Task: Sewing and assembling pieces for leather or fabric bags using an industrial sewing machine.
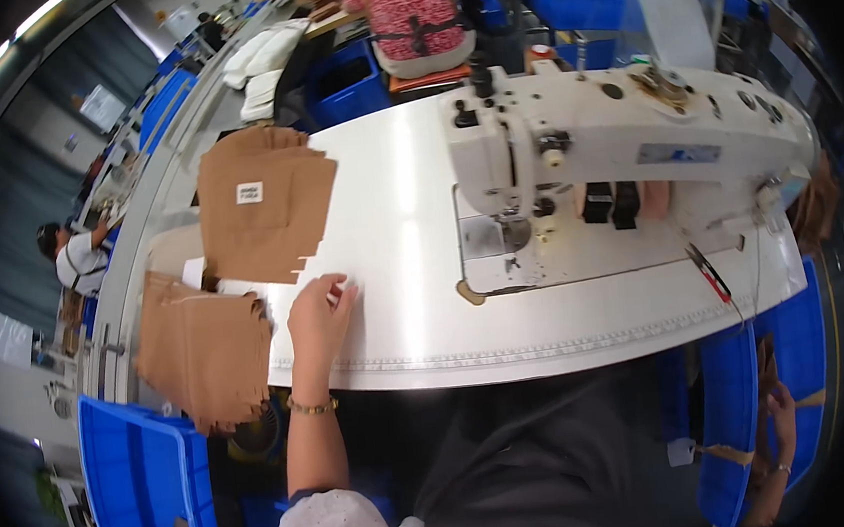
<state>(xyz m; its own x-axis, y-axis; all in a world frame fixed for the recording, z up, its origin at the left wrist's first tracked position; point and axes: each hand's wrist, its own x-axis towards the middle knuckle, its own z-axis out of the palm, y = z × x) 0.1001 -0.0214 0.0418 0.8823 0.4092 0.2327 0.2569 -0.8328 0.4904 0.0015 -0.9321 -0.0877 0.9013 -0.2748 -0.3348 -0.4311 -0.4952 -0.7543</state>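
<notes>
My left hand (321, 317) rests on the white sewing table (390, 236), its fingers loosely bent and a little apart, with nothing in them. Just beyond it lies a stack of brown fabric pieces (267, 217); the top piece has a pocket shape and a small white label (250, 192). A second stack of brown cut pieces (204, 348) hangs over the table's left front edge. Low at the far right, my right hand (782, 428) reaches down at a blue bin (727, 417), beside brown cloth (765, 369). Its grip is too small and partly hidden to make out.
A white sewing machine (631, 130) takes up the right of the table. Red-handled thread snips (709, 273) lie near its front right. Another blue bin (146, 488) stands at lower left. Beyond the table, a person in a red patterned top (416, 23) sits facing away.
</notes>
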